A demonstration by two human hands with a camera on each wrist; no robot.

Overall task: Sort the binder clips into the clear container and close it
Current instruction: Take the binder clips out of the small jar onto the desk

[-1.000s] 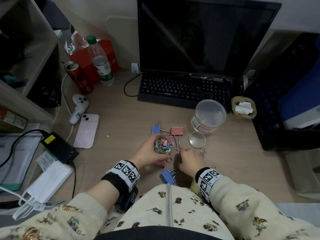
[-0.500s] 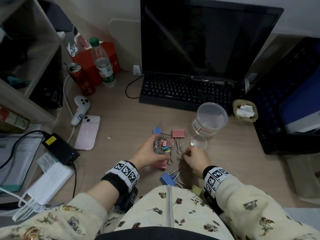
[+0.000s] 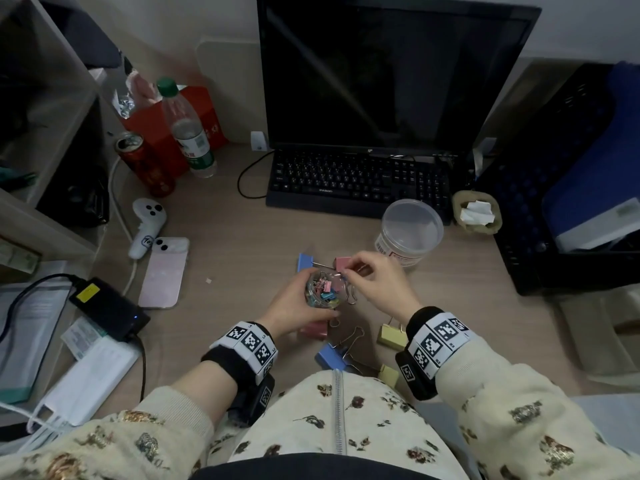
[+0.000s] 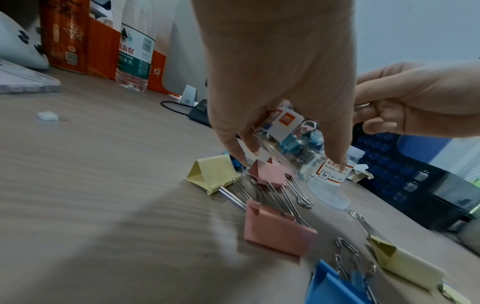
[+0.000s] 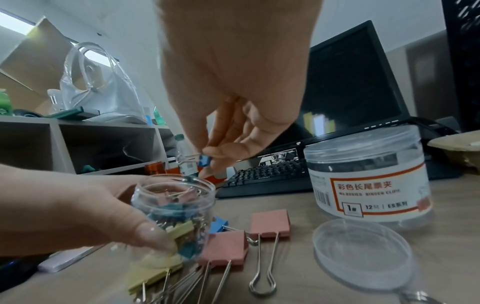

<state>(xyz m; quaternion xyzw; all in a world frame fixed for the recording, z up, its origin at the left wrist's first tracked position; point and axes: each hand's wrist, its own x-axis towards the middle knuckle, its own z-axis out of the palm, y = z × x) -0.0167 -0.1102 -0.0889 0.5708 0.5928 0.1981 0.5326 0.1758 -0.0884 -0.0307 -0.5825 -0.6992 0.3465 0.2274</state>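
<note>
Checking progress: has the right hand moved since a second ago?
Yes. The right hand has risen from the desk toward the keyboard, now over the small clear jar.

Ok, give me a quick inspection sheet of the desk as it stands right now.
Surface: wooden desk, crowded.
Job's things: small clear jar open, partly filled with small clips; its lid lies on the desk; big clips loose around it.
Clutter: bigger tub, phone, bottle, can, controller.
Hands: left hand holds the jar; right hand pinches a small blue clip above its mouth.
Cables: charger lead, keyboard cable.
Surroundings: monitor, shelves, dark crate.
</note>
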